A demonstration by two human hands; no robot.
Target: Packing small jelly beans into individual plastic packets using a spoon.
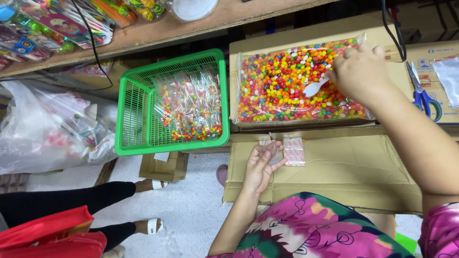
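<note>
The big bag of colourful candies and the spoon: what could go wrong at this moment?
1. The right hand holds the white spoon in the open candy bag; candies might roll onto the cardboard box.
2. The left hand pinches a small clear bag with its fingers only; it could slip or close.
3. The scissors lie near the right arm and might be knocked.

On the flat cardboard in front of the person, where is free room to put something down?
The flat cardboard is bare right of the small packet stack, below the candy bag. The left hand crowds its left part. The green basket is bare along its left side.
</note>
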